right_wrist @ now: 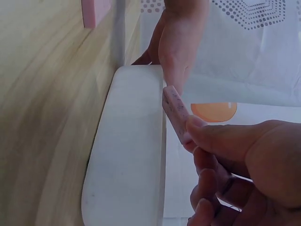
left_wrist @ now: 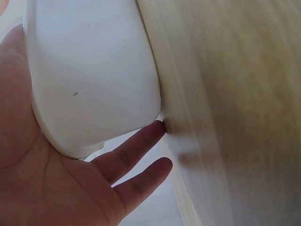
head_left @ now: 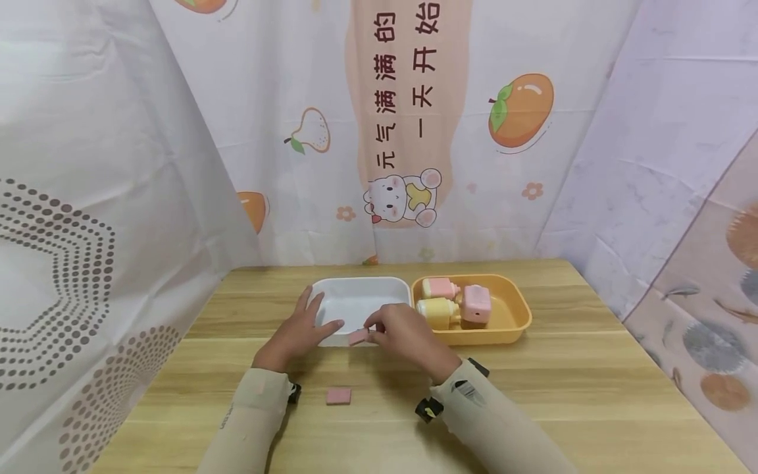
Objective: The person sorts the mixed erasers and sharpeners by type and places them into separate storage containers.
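A small pink block (head_left: 358,338) was pinched by the right hand (head_left: 405,336) at the white tray's (head_left: 355,289) near rim, its long axis lying roughly from nine to three o'clock. The left hand (head_left: 299,332) was laid with straight fingers against the tray's nine-o'clock side. A second pink block (head_left: 338,395) lay on the tabletop (head_left: 592,395) at six o'clock.

Two trays side by side — one (head_left: 355,289) left, other (head_left: 515,322) right.

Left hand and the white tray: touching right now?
Touching. In the left wrist view, the left hand cups the white tray, palm and fingers against its outer wall with no gap.
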Tool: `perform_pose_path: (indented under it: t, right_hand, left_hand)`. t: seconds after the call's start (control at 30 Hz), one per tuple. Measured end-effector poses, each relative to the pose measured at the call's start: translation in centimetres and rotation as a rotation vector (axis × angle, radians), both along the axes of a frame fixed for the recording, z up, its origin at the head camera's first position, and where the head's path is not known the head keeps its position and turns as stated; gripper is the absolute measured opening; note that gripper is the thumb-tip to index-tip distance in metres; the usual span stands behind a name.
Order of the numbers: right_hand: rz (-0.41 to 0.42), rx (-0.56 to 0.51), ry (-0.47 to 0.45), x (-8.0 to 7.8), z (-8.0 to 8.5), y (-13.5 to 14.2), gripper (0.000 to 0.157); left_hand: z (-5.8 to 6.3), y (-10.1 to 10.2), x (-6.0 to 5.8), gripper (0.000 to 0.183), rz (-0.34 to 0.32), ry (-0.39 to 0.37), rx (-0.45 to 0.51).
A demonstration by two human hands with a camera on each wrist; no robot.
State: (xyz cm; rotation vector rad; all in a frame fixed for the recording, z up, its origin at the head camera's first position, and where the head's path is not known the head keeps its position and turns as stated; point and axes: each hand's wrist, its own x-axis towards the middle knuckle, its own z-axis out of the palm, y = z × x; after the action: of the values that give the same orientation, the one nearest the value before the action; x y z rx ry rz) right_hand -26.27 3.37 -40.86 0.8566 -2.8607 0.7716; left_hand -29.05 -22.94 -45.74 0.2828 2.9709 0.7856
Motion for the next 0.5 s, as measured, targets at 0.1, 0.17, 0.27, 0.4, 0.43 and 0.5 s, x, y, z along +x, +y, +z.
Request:
perform_pose_path:
  t: [0.1,0.17,0.27,0.4,0.43,0.5]
  right_hand:
    - [0.005,0.011,0.019,-0.2,0.4,-0.2,0.014]
    - [0.006,0.014,0.028,-0.3,0.6,-0.3,0.013]
    - [0.000,0.018,0.028,-0.3,0.9,-0.2,0.014]
    - [-0.016,0.013,0.024,-0.4,1.2,0.0,0.015]
    - [-0.019,0.009,0.027,-0.4,1.3,0.0,0.015]
    - [-0.022,0.012,0.041,-0.6,1.4,0.0,0.014]
  left_hand:
    - [0.0,-0.1,0.0,0.108,0.000,0.000,0.000]
    - [0.0,-0.2,0.0,0.107,-0.002,0.001,0.005]
    - [0.1,-0.2,0.1,0.107,-0.003,-0.003,0.004]
    - [0.1,0.0,0.2,0.106,0.000,-0.010,0.001]
    - [0.1,0.0,0.2,0.106,0.002,-0.011,0.001]
    - [0.0,0.0,0.1,0.105,0.004,-0.012,-0.001]
